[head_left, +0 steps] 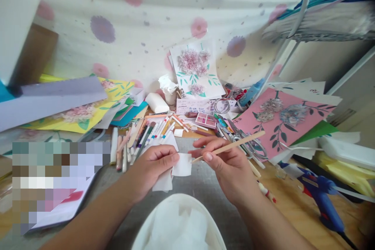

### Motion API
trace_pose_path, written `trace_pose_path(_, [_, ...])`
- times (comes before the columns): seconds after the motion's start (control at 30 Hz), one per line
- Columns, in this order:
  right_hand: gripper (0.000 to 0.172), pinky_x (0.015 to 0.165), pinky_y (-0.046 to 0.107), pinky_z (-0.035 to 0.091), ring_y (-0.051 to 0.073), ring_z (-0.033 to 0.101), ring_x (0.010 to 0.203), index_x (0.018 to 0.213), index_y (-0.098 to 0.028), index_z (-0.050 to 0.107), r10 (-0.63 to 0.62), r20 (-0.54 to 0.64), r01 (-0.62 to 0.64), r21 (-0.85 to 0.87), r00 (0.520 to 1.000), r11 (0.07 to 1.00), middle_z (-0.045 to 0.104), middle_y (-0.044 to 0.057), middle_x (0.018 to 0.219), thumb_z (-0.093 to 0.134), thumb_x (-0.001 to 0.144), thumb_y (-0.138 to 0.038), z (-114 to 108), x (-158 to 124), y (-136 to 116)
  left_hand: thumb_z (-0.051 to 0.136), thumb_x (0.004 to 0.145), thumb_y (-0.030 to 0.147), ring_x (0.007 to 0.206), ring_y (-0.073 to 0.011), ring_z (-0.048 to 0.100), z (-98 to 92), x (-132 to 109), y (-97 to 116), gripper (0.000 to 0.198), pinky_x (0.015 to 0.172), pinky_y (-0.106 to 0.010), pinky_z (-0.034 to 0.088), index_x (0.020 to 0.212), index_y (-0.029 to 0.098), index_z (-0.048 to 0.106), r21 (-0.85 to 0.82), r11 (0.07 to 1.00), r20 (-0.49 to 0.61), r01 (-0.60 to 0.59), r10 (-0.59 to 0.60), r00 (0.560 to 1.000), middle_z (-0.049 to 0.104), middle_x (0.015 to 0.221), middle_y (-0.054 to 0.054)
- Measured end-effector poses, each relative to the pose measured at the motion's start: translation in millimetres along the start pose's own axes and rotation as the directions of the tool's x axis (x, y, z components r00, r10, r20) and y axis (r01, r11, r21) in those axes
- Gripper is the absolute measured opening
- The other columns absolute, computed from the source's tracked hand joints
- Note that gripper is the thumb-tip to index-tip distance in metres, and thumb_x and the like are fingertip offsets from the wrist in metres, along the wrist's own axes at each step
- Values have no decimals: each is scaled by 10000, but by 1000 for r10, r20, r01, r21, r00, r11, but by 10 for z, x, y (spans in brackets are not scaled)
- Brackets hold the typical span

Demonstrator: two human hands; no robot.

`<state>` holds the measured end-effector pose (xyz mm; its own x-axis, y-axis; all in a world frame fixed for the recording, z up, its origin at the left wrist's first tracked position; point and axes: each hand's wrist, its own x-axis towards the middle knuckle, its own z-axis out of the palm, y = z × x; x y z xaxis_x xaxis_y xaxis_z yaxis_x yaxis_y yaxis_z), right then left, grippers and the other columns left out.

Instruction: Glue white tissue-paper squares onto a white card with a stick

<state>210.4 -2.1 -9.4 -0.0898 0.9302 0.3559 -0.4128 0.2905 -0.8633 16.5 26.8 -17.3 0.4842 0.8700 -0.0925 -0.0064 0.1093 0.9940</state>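
Observation:
My left hand [154,166] pinches a small white paper square [183,165] between thumb and fingers. More white paper [163,182] hangs just below that hand. In my right hand [230,170] is a flat, thin wooden stick [240,141], slanting up to the right. Its lower tip is at the right edge of the paper square; whether they touch I cannot tell. Below both hands stands a white bowl [182,196] with white, thin pieces [180,222] in it.
Markers [158,129] and scissors [254,146] lie behind the hands. A blue glue gun [322,199] rests at right, near a pink flower picture [281,117]. Another flower picture [195,70] stands at the back. A pixelated screen [61,187] is at left.

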Motion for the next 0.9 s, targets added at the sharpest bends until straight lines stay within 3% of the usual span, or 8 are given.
trace_pose_path(0.2, [39,744,264,596,122,689,777,786,-217,721,-31,-25,30,-39,999,999,704,10,928,734,821,-228,3,-10,0,662,781,590,494,-77,311,-4,8,-5,480,457,-219,192,638,163,497,9,1000,15,11,-11,1000,394,556,60])
trace_pose_path(0.33, [54,682,248,617,114,693,692,767,-204,713,-28,-89,27,-16,996,1000,727,14,870,748,801,-228,7,3,-4,672,769,588,548,-99,400,-12,19,14,445,494,-219,275,752,155,574,-22,998,53,-63,64,997,497,636,29])
trace_pose_path(0.47, [97,632,228,616,114,709,626,749,-186,692,32,-143,-29,24,989,999,749,14,827,764,784,-241,5,23,-9,728,763,350,559,-90,438,-31,11,29,341,508,-207,300,1004,218,526,10,992,121,-125,122,985,627,823,9])
trace_pose_path(0.6, [128,617,226,618,114,711,608,757,-179,679,78,-178,-67,68,981,995,756,8,795,770,781,-266,0,34,-6,633,802,220,563,-99,432,-51,-12,13,442,520,-222,304,1192,270,432,48,984,182,-172,161,970,639,854,2])
trace_pose_path(0.8, [126,618,212,613,109,711,613,762,-187,684,78,-175,-63,90,981,994,764,4,774,780,774,-268,10,34,5,596,780,250,492,-100,282,-46,-31,37,134,473,-233,214,904,207,622,299,945,115,-134,104,988,333,547,80])
trace_pose_path(0.9, [102,621,202,608,105,714,612,765,-193,691,65,-151,-51,96,986,994,770,4,762,769,788,-254,13,29,7,563,742,222,501,-106,291,-31,-31,49,153,485,-241,219,875,208,637,326,939,96,-109,82,992,343,556,70])
